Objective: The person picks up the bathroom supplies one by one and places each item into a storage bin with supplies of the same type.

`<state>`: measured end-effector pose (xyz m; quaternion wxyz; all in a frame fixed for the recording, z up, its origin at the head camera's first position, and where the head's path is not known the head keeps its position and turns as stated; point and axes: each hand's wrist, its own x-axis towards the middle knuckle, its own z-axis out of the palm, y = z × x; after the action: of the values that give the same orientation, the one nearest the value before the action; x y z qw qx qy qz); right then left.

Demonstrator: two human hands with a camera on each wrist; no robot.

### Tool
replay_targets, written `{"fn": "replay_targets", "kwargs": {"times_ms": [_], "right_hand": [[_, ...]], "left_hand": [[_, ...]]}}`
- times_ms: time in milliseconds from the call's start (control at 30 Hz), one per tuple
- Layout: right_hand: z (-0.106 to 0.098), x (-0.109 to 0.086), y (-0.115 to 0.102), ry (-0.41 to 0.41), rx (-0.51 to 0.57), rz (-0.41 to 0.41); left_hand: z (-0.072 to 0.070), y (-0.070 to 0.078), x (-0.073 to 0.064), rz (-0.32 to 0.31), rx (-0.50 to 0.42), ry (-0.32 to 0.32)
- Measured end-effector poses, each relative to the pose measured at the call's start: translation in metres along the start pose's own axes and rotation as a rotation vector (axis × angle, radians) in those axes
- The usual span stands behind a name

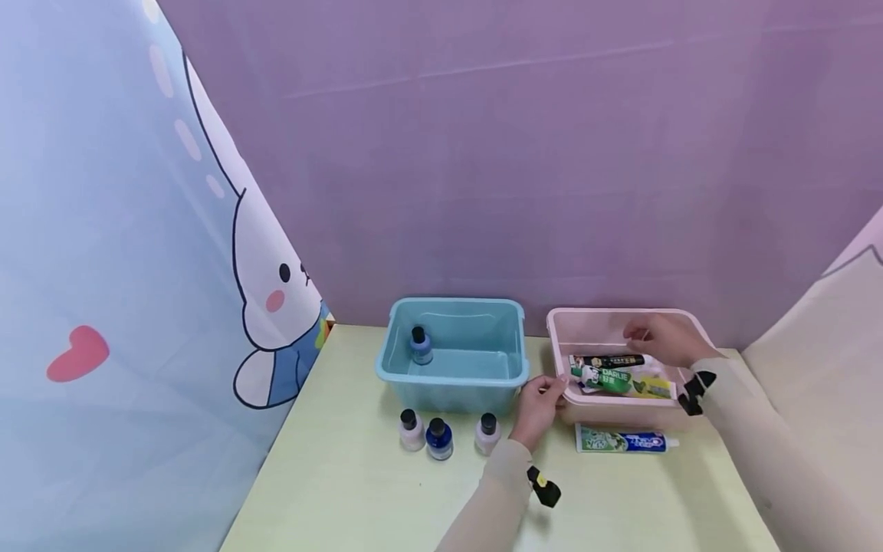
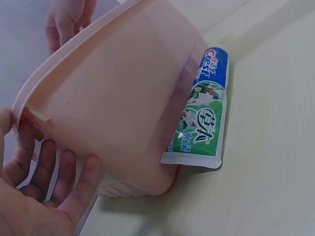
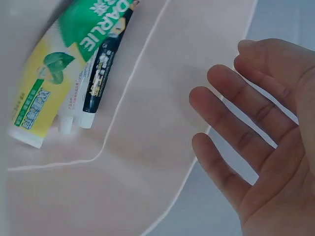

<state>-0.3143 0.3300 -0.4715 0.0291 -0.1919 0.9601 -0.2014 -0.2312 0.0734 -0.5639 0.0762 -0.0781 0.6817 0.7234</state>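
My left hand (image 1: 538, 410) grips the pink plastic bin (image 1: 621, 312) at its front left corner; in the left wrist view its thumb is over the rim and its fingers are underneath. Over the bin's back right part hovers my right hand (image 1: 664, 339), its fingers loosely extended and holding nothing in the right wrist view. Inside the bin lie a green and yellow Darlie toothpaste tube (image 3: 64, 64), a black toothpaste tube (image 3: 101, 73) and a partly hidden white tube (image 3: 66, 120). A blue and green Crest toothpaste tube (image 2: 202, 108) lies on the table along the bin's front.
Left of the pink bin stands a blue bin (image 1: 451, 395) with a purple-blue bottle (image 1: 421, 349) inside. In front of it are a dark blue bottle (image 1: 439, 442) and two pale bottles, one left (image 1: 411, 434) and one right (image 1: 487, 437). A purple cloth (image 1: 517, 169) hangs behind.
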Motion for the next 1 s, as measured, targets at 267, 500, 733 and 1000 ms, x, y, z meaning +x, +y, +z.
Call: {"fn": "replay_targets", "kwargs": {"times_ms": [267,500,733,1000], "right_hand": [[0.004,-0.022,-0.015,0.168,-0.055,-0.067],[0.006,-0.046,-0.032,0.269,-0.025,-0.125],[0.02,-0.075,-0.042,0.467,-0.023,-0.215],[0.051,-0.102,-0.047,0.591,0.081,-0.231]], "left_hand": [[0.0,0.0,-0.002,-0.006,-0.006,0.004],[0.001,0.0,-0.003,0.004,0.001,-0.002],[0.002,0.001,-0.003,-0.011,-0.004,0.003],[0.001,0.0,-0.001,-0.003,-0.027,0.006]]}}
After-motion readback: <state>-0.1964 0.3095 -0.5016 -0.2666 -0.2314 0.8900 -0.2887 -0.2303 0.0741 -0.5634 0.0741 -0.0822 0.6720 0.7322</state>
